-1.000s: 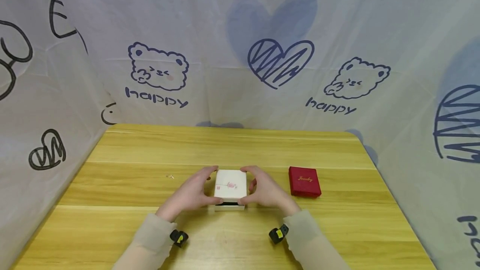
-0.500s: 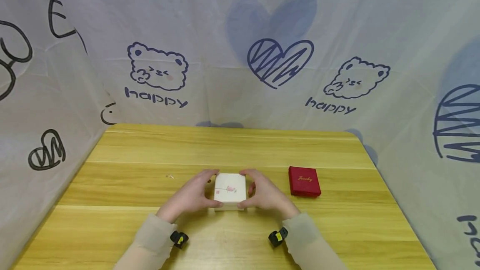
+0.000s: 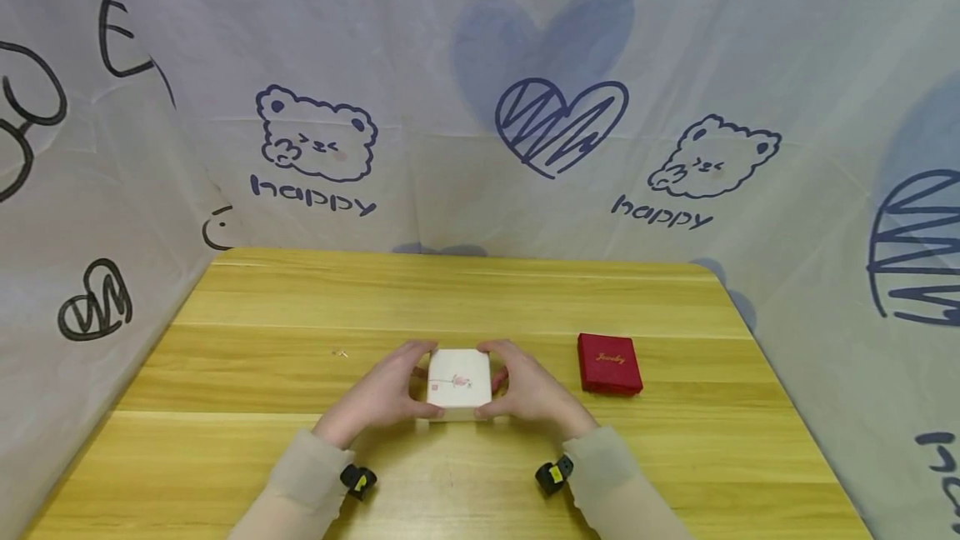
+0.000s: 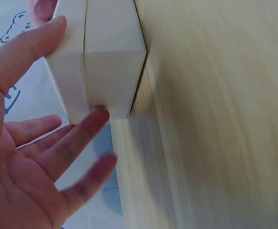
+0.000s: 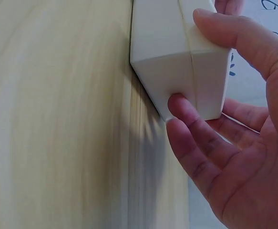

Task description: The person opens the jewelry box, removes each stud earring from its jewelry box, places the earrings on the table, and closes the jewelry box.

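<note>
A small white gift box (image 3: 459, 367) with a pink flower printed on its lid sits on the table at the centre. My left hand (image 3: 384, 390) holds it from the left, thumb at the near edge and a finger at the far corner. On the opposite side my right hand (image 3: 531, 392) grips it the same way. In the left wrist view a thin seam runs between lid (image 4: 68, 71) and base (image 4: 112, 71), and one middle finger touches the side wall. The right wrist view shows the same seam, with fingertips against the base (image 5: 160, 71).
A red box (image 3: 609, 363) with gold "Jewelry" lettering lies to the right. A tiny shiny piece (image 3: 340, 352), too small to identify, lies left of my hands. The wooden table (image 3: 450, 294) ends at a printed cloth backdrop (image 3: 435, 165).
The lid has come down onto the base and slightly nearer, closing the dark gap seen at the front a second ago. Both hands moved down with it. The red box stayed put.
</note>
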The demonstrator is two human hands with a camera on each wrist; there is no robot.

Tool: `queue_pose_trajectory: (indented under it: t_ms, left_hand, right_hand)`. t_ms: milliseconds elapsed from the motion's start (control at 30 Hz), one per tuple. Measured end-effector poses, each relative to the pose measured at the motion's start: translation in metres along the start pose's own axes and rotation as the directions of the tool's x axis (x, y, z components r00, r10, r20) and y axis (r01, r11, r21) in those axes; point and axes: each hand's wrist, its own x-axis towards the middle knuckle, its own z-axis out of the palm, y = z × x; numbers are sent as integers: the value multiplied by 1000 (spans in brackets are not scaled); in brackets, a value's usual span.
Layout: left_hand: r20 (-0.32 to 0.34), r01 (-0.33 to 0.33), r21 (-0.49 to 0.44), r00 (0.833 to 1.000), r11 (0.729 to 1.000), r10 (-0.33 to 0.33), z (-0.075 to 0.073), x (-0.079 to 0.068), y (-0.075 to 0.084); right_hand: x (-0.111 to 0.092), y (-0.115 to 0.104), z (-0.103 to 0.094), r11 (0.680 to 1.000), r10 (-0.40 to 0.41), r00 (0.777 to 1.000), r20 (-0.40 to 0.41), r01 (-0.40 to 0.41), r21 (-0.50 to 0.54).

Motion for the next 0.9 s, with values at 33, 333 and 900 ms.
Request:
queue_pose_trajectory:
  t_ms: [33, 333, 900]
  left_hand:
    - [3, -1, -9, 1000, 1000, 1, 0, 0, 0]
    - [13, -15, -11, 1000, 1000, 16, 4, 0, -4]
    - [20, 13, 61, 1000, 998, -15, 10, 2, -5]
  right_hand:
    - [0, 0, 0, 1000, -1, 1000, 1, 1, -4]
    - [1, 0, 1, 999, -20, 1000, 7, 20, -32]
    - [2, 1, 6, 991, -29, 999, 25, 31, -131]
